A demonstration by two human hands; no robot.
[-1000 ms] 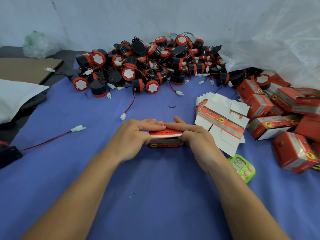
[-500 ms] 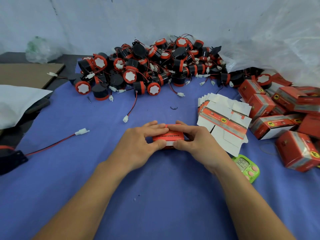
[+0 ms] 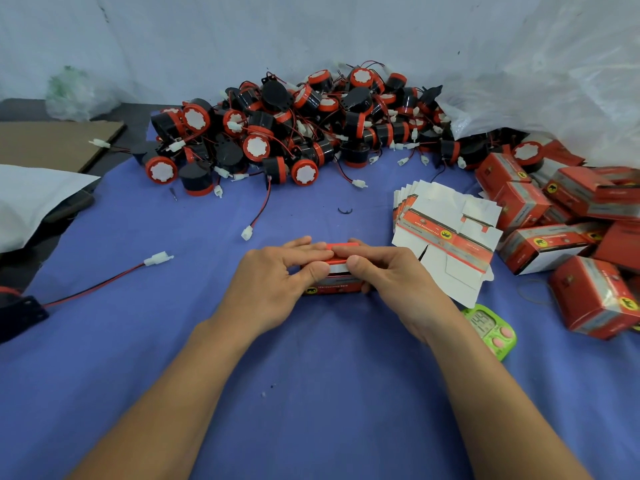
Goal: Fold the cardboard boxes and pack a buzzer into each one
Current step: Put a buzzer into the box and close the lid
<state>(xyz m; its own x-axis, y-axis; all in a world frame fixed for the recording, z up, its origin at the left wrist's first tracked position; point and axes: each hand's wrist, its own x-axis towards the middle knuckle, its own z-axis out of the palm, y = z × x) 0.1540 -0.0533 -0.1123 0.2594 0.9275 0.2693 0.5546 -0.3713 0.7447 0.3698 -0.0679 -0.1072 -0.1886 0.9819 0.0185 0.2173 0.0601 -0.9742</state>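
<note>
Left hand [image 3: 277, 287], right hand [image 3: 394, 282] around box [image 3: 335, 288]

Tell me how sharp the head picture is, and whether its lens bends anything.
Head view: soft, even light, only faint shadows under the left hand and right hand; the red box they hold is fairly sharp; the closed boxes at the right edge look stretched and blurred.

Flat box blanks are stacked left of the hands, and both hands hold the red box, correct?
No. The head view shows the flat box blanks lying right of the hands, not left. The left hand and right hand do both hold the red box.
</note>
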